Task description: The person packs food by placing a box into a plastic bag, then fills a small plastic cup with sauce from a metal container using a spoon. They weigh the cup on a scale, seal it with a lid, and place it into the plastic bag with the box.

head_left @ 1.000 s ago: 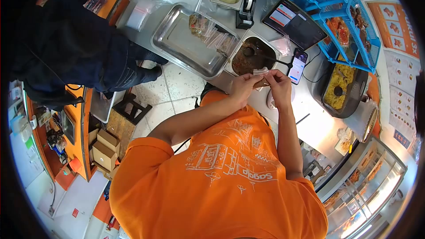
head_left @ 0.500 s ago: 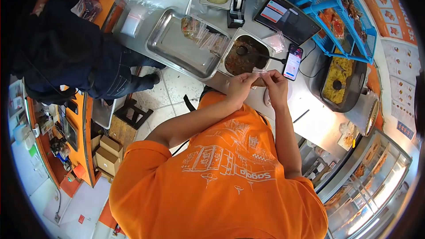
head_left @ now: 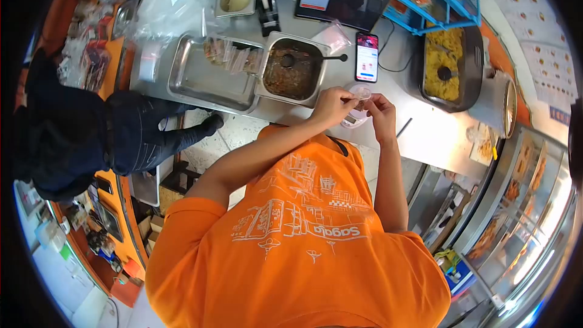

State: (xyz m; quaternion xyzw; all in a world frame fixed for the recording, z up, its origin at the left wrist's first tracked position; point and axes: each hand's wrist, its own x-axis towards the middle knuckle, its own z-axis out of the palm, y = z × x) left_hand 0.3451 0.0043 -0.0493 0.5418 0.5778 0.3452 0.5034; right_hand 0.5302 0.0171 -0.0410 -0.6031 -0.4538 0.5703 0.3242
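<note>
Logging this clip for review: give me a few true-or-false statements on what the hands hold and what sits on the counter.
1. Both hands pinch one small clear bag. True.
2. A ladle rests in the pan of brown sauce. True.
3. The phone lies screen-down. False: its screen is lit, facing up.
4. The left hand grips the ladle. False: it holds the bag with the right hand.
5. The steel tray holds small packets. True.
</note>
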